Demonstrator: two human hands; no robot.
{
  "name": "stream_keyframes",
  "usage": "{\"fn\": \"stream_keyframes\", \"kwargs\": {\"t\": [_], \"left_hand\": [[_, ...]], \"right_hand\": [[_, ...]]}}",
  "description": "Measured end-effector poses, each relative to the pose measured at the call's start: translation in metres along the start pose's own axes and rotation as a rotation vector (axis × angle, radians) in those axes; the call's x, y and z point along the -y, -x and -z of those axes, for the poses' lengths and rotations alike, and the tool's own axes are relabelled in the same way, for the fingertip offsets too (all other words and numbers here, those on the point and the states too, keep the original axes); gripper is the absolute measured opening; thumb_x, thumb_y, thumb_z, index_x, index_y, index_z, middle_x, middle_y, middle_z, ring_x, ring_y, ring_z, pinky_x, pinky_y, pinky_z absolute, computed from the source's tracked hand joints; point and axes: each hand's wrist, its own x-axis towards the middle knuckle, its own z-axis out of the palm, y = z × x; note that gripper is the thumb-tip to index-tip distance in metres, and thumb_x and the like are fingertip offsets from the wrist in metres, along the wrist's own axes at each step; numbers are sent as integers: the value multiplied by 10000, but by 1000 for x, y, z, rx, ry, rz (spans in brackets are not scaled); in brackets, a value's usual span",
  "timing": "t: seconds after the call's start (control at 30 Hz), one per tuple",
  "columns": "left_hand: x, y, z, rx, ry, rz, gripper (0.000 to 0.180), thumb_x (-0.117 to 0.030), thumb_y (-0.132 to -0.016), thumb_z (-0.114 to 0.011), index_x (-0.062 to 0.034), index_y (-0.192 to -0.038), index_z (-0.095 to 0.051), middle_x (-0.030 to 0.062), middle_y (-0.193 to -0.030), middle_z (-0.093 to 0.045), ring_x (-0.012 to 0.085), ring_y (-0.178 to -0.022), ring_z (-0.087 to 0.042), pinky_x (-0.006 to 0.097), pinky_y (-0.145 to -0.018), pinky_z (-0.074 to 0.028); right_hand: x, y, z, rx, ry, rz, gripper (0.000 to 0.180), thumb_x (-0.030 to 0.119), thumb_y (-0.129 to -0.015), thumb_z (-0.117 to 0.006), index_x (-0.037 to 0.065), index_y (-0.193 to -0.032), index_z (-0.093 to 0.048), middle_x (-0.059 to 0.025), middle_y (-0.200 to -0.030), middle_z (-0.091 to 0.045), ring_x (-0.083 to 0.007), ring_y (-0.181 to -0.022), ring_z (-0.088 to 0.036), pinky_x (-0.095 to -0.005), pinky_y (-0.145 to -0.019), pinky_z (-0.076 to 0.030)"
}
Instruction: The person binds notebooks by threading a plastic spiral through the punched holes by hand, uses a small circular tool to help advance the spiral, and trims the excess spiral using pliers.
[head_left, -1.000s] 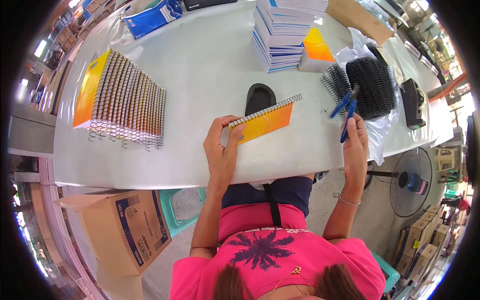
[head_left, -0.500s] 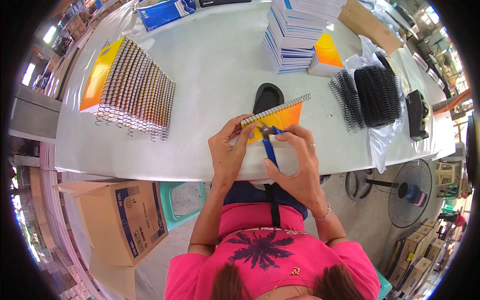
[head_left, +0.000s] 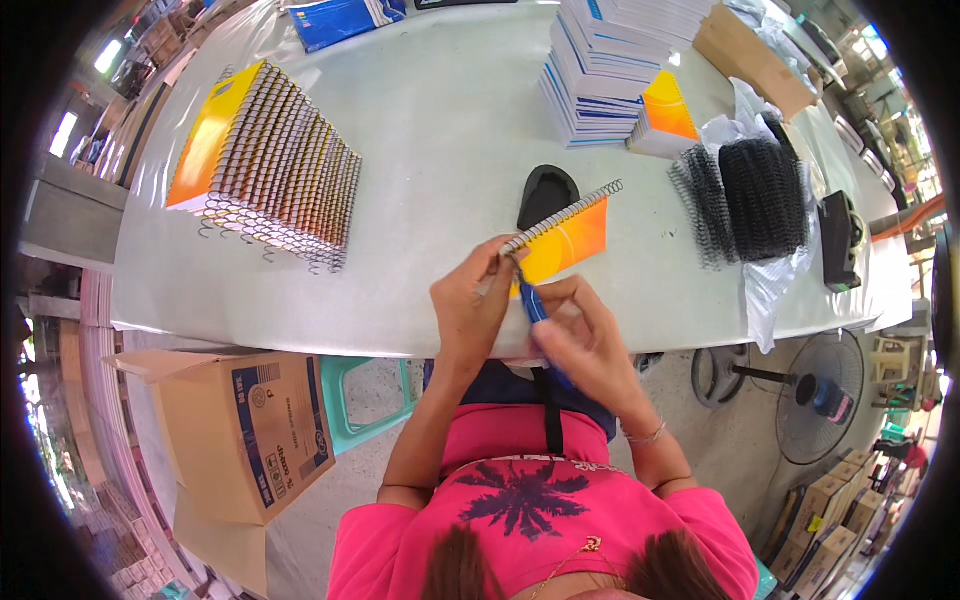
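In front of me a small yellow-orange spiral notebook [head_left: 575, 243] is tilted, its coil along the upper edge and jutting past the far right corner. My left hand [head_left: 468, 308] pinches the coil edge at the notebook's near left corner. Closed around blue-handled pliers [head_left: 534, 303], my right hand [head_left: 592, 335] brings their tip to the coil end beside the left thumb. Fingers partly hide the jaws. Just beyond the notebook lies a black oblong holder [head_left: 548, 190], its contents hard to make out.
Coil-bound notebooks [head_left: 300, 150] are stacked at left. Far right of centre stand a tall pile of unbound books [head_left: 600, 90] and an orange-covered stack [head_left: 668, 115]. Black coils [head_left: 765, 200] and a tape dispenser [head_left: 840, 240] sit at right. Below the table edge are a carton [head_left: 285, 440] and fan [head_left: 820, 395].
The pliers have swung from in front of the cover to the coil's near end, their handles drawn closer together. The notebook has turned slightly, and the whole view has shifted a little.
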Motion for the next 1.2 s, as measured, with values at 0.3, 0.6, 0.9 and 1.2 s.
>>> {"fn": "stream_keyframes", "kwargs": {"t": [0.3, 0.6, 0.9, 1.2], "left_hand": [[-39, -10, 21, -78, -102, 44, 236, -38, -922, -656, -25, -1154, -694, 81, -831, -701, 89, -759, -636, 250, -704, -520], [-127, -76, 132, -588, -79, -380, 310, -112, -931, -702, 3, -1217, -676, -8, -871, -669, 29, -723, -536, 173, -645, -424], [-105, -119, 219, -713, -113, -381, 279, -197, -918, -735, 25, -1072, -666, 46, -905, -671, 74, -824, -585, 221, -744, -454], [-77, -114, 226, -730, -110, -224, 347, -313, -890, -742, -11, -1044, -664, 32, -960, -655, 94, -922, -559, 260, -856, -394]], "right_hand": [[25, -5, 31, 5, 84, -93, 357, 164, -981, -578, 14, -1288, -477, -82, -1064, -584, -166, -889, -618, -307, -799, -504], [-6, -44, 95, -611, 1219, 273, 414, 125, -857, -664, 56, -1252, -562, -212, -1190, -490, -389, -1159, -472, -481, -1019, -370], [-7, -37, 88, -624, 1239, 257, 452, 134, -845, -692, 82, -1277, -570, -191, -1226, -486, -377, -1208, -442, -489, -1045, -348], [-5, -36, 90, -595, 1212, 239, 439, 144, -859, -693, 73, -1278, -580, -198, -1255, -478, -375, -1206, -439, -480, -1043, -358]]}}
